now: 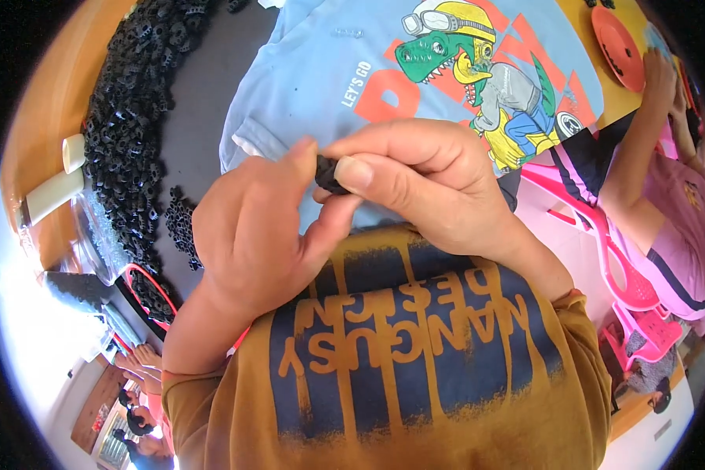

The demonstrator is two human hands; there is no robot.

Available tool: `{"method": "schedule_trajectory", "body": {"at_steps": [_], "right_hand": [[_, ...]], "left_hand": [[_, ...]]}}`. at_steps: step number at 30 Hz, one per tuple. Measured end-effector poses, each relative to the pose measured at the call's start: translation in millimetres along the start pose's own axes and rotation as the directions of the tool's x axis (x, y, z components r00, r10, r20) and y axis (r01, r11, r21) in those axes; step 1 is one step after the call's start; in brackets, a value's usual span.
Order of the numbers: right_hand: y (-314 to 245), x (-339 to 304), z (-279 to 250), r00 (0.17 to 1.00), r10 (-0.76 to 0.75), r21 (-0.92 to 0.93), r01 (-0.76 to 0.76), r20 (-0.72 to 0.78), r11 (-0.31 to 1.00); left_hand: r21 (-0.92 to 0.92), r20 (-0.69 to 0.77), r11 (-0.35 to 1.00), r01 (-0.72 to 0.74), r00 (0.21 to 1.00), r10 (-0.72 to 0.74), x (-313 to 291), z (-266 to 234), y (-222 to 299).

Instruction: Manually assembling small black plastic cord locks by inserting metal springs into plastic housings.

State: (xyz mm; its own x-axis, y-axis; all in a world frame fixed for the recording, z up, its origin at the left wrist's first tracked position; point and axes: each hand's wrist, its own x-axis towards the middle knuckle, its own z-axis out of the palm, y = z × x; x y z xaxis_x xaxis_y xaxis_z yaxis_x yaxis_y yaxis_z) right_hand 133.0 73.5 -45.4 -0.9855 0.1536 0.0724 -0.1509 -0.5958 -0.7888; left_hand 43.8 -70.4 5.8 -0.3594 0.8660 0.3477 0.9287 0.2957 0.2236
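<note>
Between my two hands is a small black part [328,175], probably plastic, mostly hidden by the fingers. My left hand [247,223] is closed, pinching it between thumb and fingertips. My right hand [439,176] grips the same part from the other side, its thumb pressed flat over it. Both hands are raised close to my body, above the near edge of a light blue T-shirt [305,86] with a cartoon dinosaur print, spread over the table.
A long heap of small black parts [129,117] lies at the left on a dark surface [211,94], with a smaller cluster [182,223] nearer me. At the far right stands a red tray [619,48], beside a co-worker's arm [638,149]. A pink chair [623,270] is below it.
</note>
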Motion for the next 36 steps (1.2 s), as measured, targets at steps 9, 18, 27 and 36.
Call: {"method": "schedule_trajectory", "body": {"at_steps": [9, 18, 27, 36], "right_hand": [[-10.6, 7.2, 2.8, 0.998, 0.057, -0.07, -0.058, -0.017, 0.996], [-16.4, -5.4, -4.2, 0.994, 0.059, -0.207, -0.039, 0.088, 0.978], [-13.6, -0.8, 0.4, 0.997, 0.077, -0.227, -0.069, 0.025, 0.971], [-7.9, 5.7, 2.2, 0.998, 0.041, -0.275, -0.025, 0.051, 0.961]], "left_hand": [[-0.118, -0.018, 0.993, -0.032, 0.999, 0.03, 11.7, -5.8, -10.8], [-0.39, -0.098, 0.81, 0.438, 0.855, -0.51, 78.3, -39.7, -60.5], [-0.885, 0.161, 0.46, 0.069, 0.973, 0.163, 163.1, -57.4, -204.0], [-0.204, 0.036, 0.93, 0.307, 0.951, -0.306, 17.5, -51.8, -165.8]]}}
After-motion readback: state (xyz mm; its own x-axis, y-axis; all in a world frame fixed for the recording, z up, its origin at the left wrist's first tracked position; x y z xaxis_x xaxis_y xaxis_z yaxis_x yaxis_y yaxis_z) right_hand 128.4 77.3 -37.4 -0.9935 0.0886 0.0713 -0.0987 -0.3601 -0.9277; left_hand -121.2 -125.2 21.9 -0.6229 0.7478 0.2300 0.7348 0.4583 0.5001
